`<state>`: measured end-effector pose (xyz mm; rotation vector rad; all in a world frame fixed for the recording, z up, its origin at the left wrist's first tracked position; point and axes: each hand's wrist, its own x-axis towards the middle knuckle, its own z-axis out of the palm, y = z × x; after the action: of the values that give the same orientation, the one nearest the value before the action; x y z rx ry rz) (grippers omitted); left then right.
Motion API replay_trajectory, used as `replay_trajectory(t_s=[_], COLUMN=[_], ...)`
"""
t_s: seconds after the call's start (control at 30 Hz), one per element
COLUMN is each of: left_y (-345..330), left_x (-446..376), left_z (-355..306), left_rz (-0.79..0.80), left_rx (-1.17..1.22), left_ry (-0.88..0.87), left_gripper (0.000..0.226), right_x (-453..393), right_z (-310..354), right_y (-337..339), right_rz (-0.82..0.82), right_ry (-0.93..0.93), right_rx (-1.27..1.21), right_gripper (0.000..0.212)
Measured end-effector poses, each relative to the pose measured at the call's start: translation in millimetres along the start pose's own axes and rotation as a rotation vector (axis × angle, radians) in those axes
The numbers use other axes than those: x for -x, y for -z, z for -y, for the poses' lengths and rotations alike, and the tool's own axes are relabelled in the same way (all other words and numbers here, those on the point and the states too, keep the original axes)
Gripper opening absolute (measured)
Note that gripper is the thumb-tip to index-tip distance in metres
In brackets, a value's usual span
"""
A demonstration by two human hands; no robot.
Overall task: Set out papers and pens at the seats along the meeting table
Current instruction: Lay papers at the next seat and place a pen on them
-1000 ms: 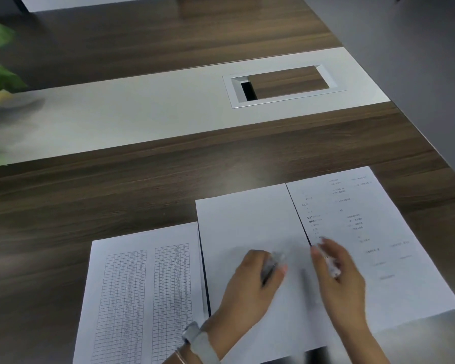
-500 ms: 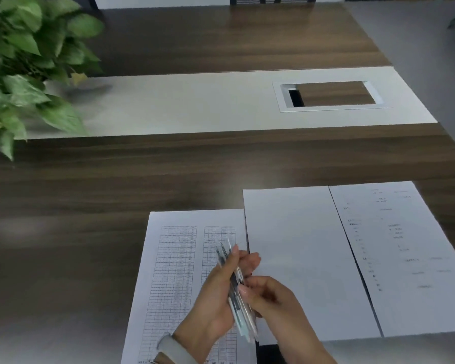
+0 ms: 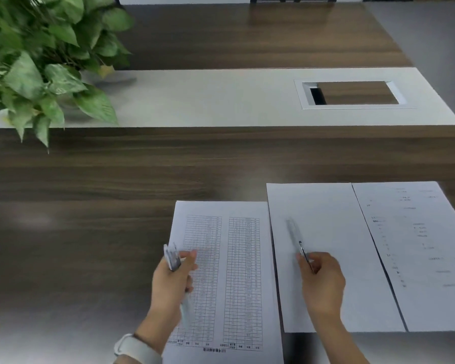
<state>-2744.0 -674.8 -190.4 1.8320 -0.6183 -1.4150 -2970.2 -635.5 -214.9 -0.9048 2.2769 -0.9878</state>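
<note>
Your left hand [image 3: 172, 281] grips a pen bundle [image 3: 171, 257], lower centre; your right hand [image 3: 322, 281] pinches one pen [image 3: 298, 245] over the blank sheet [image 3: 326, 219].

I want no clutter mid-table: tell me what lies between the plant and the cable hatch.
In the head view, only the bare pale centre strip runs between the plant and the cable hatch; nothing sits on it.

Three white sheets lie flat side by side at the near edge of the surface: a gridded table sheet [image 3: 222, 279] at my 12 o'clock, a blank sheet [image 3: 326, 232] to its 3 o'clock, and a sparsely printed sheet [image 3: 418, 245] beyond that. My left fingers grip a bundle of pens [image 3: 171, 257] upright over the gridded sheet's 9 o'clock edge, while a single pen [image 3: 297, 240], blurred, points toward 11 o'clock over the blank sheet, pinched at its near end.
</note>
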Motion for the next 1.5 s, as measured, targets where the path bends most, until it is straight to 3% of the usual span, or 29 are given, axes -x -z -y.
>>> replay_trajectory(t_s=[0.2, 0.33, 0.47, 0.57, 0.73, 1.1, 1.37, 1.5], left_y=[39.8, 48.2, 53.1, 54.6, 50.8, 49.9, 58.4, 71.3], left_x=[-17.2, -14.7, -8.7, -1.1, 6.9, -8.2, -7.7, -10.6], left_z=[4.8, 11.6, 18.4, 20.8, 22.4, 10.0, 18.3, 23.2], left_rz=[-0.107, -0.121, -0.116, -0.072, 0.017, 0.146, 0.107, 0.098], left_rx=[-0.157, -0.233, -0.343, -0.470, -0.508, -0.449, -0.438, -0.395], left_ry=[-0.088, -0.093, -0.099, -0.149, -0.149, 0.020, -0.031, -0.052], left_gripper=[0.014, 0.019, 0.006, 0.012, 0.014, 0.009, 0.012, 0.011], right_x=[9.6, 12.3, 20.2, 45.0, 90.3, 94.9, 84.8, 85.5], right_z=[-14.7, -17.7, -16.1, -13.3, -11.0, 10.9, 16.3, 26.5], right_y=[-14.8, -15.5, -13.5, -12.8, -22.7, -32.1, -45.3, -50.5], right_rz=[-0.025, -0.019, -0.054, 0.069, 0.276, 0.334, 0.332, 0.375], right_ry=[0.052, 0.086, 0.102, 0.110, 0.230, 0.100, -0.039, -0.141], right_rx=[0.066, 0.089, 0.169, 0.134, 0.226, 0.208, 0.219, 0.145], right_gripper=[0.033, 0.036, 0.042, 0.038, 0.050, 0.055, 0.049, 0.059])
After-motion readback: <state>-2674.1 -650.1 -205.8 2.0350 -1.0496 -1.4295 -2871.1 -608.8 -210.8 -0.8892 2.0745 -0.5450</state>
